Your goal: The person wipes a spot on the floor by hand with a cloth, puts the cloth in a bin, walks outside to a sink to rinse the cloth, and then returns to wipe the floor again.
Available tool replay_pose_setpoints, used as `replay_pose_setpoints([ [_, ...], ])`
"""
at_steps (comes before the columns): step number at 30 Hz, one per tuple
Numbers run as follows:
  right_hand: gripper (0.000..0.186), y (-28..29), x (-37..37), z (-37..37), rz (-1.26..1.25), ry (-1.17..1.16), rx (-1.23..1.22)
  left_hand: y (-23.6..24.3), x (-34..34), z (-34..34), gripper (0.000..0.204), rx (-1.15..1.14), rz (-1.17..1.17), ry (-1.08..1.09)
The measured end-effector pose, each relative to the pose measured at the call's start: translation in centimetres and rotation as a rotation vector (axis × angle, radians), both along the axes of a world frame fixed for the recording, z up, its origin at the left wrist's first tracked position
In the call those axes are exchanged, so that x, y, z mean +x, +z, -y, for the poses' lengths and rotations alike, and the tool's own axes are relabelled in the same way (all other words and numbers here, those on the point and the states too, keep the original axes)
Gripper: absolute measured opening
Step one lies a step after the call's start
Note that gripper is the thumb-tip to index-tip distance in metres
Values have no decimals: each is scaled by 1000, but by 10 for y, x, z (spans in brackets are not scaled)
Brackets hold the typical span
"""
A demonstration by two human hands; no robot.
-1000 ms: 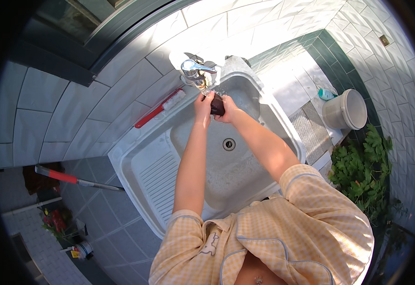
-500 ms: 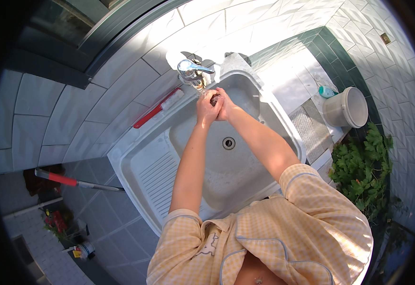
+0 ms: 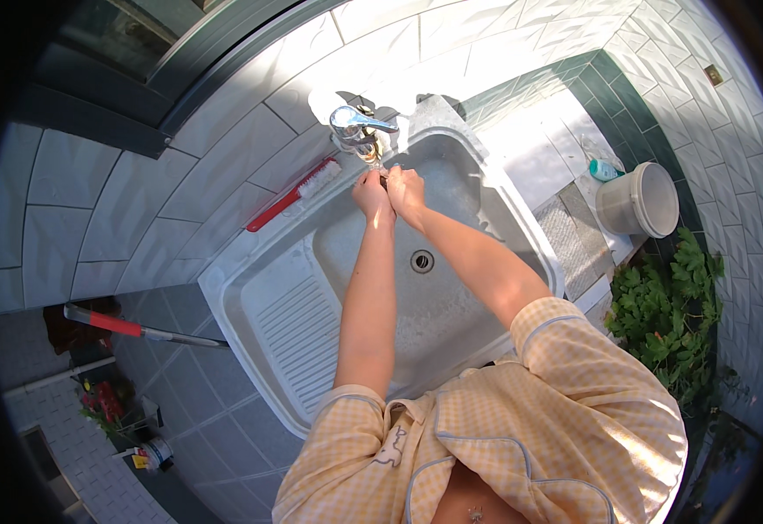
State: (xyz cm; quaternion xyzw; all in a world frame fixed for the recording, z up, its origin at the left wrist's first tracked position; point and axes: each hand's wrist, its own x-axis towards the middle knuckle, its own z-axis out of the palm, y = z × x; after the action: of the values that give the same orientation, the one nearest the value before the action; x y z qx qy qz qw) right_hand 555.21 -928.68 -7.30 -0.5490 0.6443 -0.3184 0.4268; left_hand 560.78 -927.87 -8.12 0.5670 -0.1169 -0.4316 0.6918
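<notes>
My left hand [image 3: 370, 194] and my right hand [image 3: 407, 189] are pressed together right under the chrome tap [image 3: 355, 123], at the far end of a white sink [image 3: 224, 281]. Their fingers are curled around a small dark object [image 3: 384, 182], of which only a sliver shows between them. Both forearms stretch over the basin, above the round drain [image 3: 422, 260]. I wear a yellow checked short-sleeved top.
A red-handled brush [image 3: 294, 196] lies on the tiled ledge left of the tap. The sink's near left part is a ribbed washboard [image 3: 299, 332]. A white bucket [image 3: 640, 201] and a teal bottle [image 3: 604, 168] stand at right, above a green plant [image 3: 670, 306]. A red-handled tool [image 3: 128, 325] leans at left.
My hands have drawn closer together under the tap. The dark object, plainly visible in my right hand a second ago, is now almost covered by both hands.
</notes>
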Motion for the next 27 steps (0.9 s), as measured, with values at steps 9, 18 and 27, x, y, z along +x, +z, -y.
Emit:
replay_pose_setpoints([
  [9, 50, 35, -38, 5, 42, 172, 292, -20, 8, 16, 9, 9, -560, -124],
  [18, 24, 124, -111, 27, -35, 522, -282, -8, -5, 25, 17, -129, -547, -519],
  [27, 19, 201, -65, -1, -242, 649, -648, 10, 24, -12, 33, -14, -549, -465],
])
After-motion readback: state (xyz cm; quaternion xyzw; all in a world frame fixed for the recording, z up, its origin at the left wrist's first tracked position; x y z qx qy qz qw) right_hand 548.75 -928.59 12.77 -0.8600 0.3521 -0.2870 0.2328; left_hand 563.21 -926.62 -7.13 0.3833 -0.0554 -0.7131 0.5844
